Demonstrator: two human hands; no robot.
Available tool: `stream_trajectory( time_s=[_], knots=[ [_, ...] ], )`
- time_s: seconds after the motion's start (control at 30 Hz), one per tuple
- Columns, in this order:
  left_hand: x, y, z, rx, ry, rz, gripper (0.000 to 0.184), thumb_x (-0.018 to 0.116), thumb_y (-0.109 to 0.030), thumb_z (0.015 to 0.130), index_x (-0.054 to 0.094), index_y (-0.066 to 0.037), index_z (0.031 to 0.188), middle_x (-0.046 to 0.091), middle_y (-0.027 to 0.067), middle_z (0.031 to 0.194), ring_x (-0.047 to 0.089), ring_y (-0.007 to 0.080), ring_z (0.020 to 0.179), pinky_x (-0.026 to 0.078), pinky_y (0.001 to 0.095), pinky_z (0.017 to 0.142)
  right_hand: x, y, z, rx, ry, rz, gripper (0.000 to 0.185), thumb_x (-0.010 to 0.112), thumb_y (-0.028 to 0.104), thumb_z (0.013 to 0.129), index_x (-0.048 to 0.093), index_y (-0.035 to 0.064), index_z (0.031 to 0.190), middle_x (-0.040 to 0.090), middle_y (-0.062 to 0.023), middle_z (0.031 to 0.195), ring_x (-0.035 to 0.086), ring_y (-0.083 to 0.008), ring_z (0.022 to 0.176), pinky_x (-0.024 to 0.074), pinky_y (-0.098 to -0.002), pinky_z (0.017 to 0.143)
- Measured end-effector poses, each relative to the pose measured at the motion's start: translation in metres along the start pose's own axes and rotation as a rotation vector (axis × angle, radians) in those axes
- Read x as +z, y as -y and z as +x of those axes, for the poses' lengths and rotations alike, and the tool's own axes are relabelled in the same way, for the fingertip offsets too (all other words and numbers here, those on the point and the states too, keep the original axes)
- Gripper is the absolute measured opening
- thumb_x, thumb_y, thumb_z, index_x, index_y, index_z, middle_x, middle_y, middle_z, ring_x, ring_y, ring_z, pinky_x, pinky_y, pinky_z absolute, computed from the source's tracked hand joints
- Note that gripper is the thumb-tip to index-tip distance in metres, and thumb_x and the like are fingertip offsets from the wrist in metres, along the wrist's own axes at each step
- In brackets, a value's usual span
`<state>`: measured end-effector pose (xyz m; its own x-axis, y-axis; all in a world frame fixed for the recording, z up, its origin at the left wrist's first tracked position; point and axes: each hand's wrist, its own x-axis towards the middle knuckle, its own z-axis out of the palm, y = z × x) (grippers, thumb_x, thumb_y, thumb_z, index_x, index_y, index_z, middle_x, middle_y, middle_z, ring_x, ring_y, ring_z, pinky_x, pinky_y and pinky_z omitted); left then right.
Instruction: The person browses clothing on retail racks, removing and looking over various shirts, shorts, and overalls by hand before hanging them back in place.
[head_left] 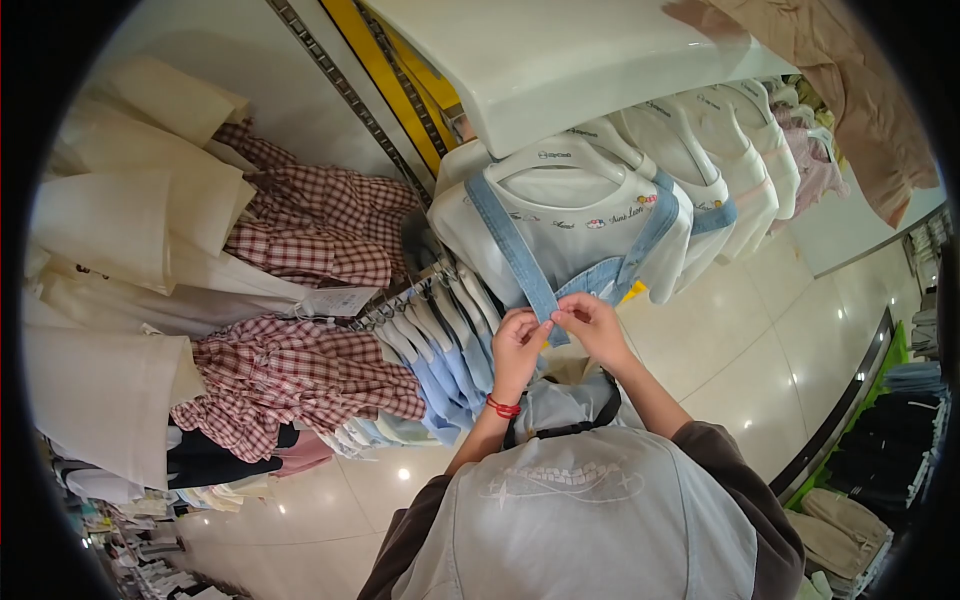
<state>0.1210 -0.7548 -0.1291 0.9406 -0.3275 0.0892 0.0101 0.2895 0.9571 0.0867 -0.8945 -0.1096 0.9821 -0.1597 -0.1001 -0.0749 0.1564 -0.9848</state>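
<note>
A white shirt [590, 205] with small embroidered motifs hangs on a white hanger [570, 155], with blue denim straps over its front. Both of my hands meet at the lower end of the left denim strap [515, 245]. My left hand [520, 345], with a red band on the wrist, pinches the strap's edge between thumb and fingers. Close beside it on the right, my right hand [592, 325] pinches the same strap. The denim bib [600, 277] lies just above my right hand, and what is behind my hands is partly hidden.
More white shirts [735, 165] hang behind to the right. Red plaid garments [310, 370] and cream garments [110, 240] hang at the left, light blue ones [445, 375] on a rail nearer the middle. Folded clothes [890, 440] fill a low shelf at the right.
</note>
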Motion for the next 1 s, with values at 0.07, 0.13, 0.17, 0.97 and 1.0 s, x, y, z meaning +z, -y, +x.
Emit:
stream_trajectory(
  time_s=[0.07, 0.13, 0.17, 0.97, 1.0],
  knots=[
    [0.0, -0.001, 0.0, 0.006, -0.01, 0.031, 0.008, 0.06, 0.0, 0.08, 0.054, 0.004, 0.084, 0.052, 0.0033, 0.089, 0.053, 0.0066, 0.074, 0.044, 0.0184, 0.064, 0.0, -0.003, -0.001, 0.034, 0.009, 0.083, 0.01, 0.057, 0.005, 0.083, 0.057, 0.0004, 0.092, 0.059, -0.001, 0.084, 0.054, -0.007, 0.078, 0.0432, -0.021, 0.072],
    [0.0, -0.005, -0.001, -0.003, -0.022, 0.082, 0.008, 0.06, -0.001, 0.08, 0.053, 0.002, 0.081, 0.053, 0.0015, 0.084, 0.05, 0.0045, 0.069, 0.041, 0.0173, 0.059, 0.001, -0.004, -0.002, 0.054, 0.011, 0.134, 0.011, 0.058, 0.007, 0.083, 0.057, 0.0013, 0.093, 0.058, 0.0003, 0.084, 0.052, -0.0058, 0.077, 0.0418, -0.0199, 0.07],
    [0.0, -0.006, -0.001, -0.036, -0.031, 0.078, 0.008, 0.06, -0.002, 0.08, 0.053, 0.002, 0.08, 0.052, 0.0005, 0.081, 0.049, 0.0039, 0.067, 0.04, 0.0171, 0.058, 0.002, -0.004, -0.002, 0.058, 0.006, 0.143, 0.012, 0.059, 0.008, 0.083, 0.057, 0.0019, 0.093, 0.057, 0.0012, 0.083, 0.051, -0.0047, 0.077, 0.0407, -0.0189, 0.069],
    [-0.008, -0.015, 0.005, -0.119, 0.036, -0.092, 0.023, 0.06, 0.006, 0.077, 0.045, -0.004, 0.09, 0.058, 0.0029, 0.083, 0.053, 0.0056, 0.072, 0.043, 0.0179, 0.063, -0.007, 0.003, 0.005, 0.081, 0.124, 0.003, 0.011, 0.056, 0.006, 0.084, 0.058, -0.0008, 0.093, 0.06, -0.0034, 0.083, 0.057, -0.0099, 0.077, 0.0466, -0.0226, 0.071],
    [-0.008, -0.013, 0.005, -0.089, 0.028, -0.044, 0.023, 0.061, 0.007, 0.076, 0.045, -0.004, 0.089, 0.057, 0.0024, 0.083, 0.053, 0.0057, 0.072, 0.043, 0.0177, 0.064, -0.004, 0.005, 0.005, 0.036, 0.102, -0.045, 0.011, 0.056, 0.004, 0.083, 0.059, -0.0015, 0.093, 0.06, -0.0041, 0.083, 0.058, -0.0108, 0.077, 0.0471, -0.0229, 0.071]
  ],
)
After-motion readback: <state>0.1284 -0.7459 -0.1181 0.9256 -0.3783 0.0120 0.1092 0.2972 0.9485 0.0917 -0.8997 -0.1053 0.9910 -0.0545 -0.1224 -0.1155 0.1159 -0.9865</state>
